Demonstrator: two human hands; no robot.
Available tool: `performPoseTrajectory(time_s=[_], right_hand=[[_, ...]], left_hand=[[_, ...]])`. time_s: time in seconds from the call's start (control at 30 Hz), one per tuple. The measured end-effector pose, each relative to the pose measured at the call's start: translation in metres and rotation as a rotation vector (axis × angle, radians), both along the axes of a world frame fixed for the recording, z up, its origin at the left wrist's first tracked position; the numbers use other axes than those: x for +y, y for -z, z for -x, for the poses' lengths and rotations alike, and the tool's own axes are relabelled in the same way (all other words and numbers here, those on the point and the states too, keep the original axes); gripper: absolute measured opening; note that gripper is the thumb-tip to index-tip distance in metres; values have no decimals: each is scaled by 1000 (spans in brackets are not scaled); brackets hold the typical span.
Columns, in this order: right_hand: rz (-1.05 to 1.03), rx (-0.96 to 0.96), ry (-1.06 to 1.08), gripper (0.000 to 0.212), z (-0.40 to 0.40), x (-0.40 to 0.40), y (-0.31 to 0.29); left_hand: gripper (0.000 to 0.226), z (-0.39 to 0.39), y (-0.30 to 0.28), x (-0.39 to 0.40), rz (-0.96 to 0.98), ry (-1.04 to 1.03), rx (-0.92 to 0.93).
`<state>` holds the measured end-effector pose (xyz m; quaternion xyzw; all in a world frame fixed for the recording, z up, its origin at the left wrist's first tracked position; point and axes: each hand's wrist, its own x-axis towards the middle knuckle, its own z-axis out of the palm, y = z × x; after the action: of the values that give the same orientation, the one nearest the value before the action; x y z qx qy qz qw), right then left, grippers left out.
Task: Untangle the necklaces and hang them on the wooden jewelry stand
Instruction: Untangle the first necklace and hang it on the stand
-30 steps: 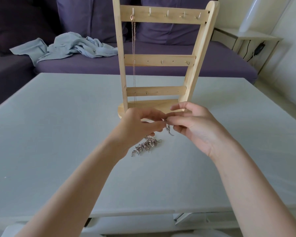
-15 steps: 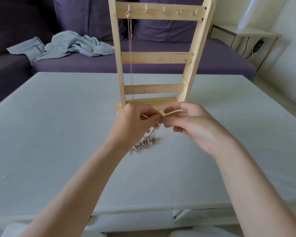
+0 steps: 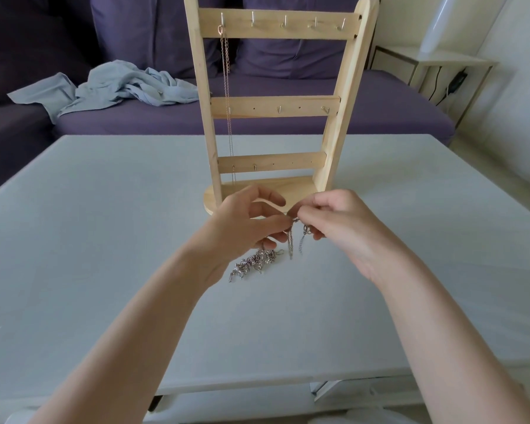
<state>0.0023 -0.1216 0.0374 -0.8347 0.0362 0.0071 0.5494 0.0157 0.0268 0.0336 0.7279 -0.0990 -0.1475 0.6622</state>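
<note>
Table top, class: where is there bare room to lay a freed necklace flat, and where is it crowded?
Bare stretches of the table lie left of the left hand, right of the right hand, and along the near edge between the forearms. It is crowded in front of the wooden stand, where both hands pinch the silver chain above the tangled heap.

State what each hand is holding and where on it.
Both the left hand and right hand pinch the silver necklace at its upper end, near the clasp; its tangled rest lies on the table.

Soft daylight — sharp, edges bowed
</note>
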Motion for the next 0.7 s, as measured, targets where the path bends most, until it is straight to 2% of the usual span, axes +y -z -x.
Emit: performPoseTrajectory(time_s=[0.07,0.23,0.37,0.47,0.53,0.7], right_hand=[[-1,1,-22,20,-1,-2,1],[-139,19,-130,9,2,-9,-3],[-207,-2,-80,3,-1,-13,-2],[-307,57,-118,7,0,-16,-5],[-302,97,-172,11,1,-15,-7],[-197,187,-295,29,3,-10,-9]], left_hand=[[17,-1,0,1,-6,-3,-12],[20,-4,1,3,-33,-40,-110],[19,-4,-1,1,109,-9,-30],[20,-4,-3,1,195,48,41],[22,-4,-5,2,199,85,57],[19,-2,-8,4,82,142,38]])
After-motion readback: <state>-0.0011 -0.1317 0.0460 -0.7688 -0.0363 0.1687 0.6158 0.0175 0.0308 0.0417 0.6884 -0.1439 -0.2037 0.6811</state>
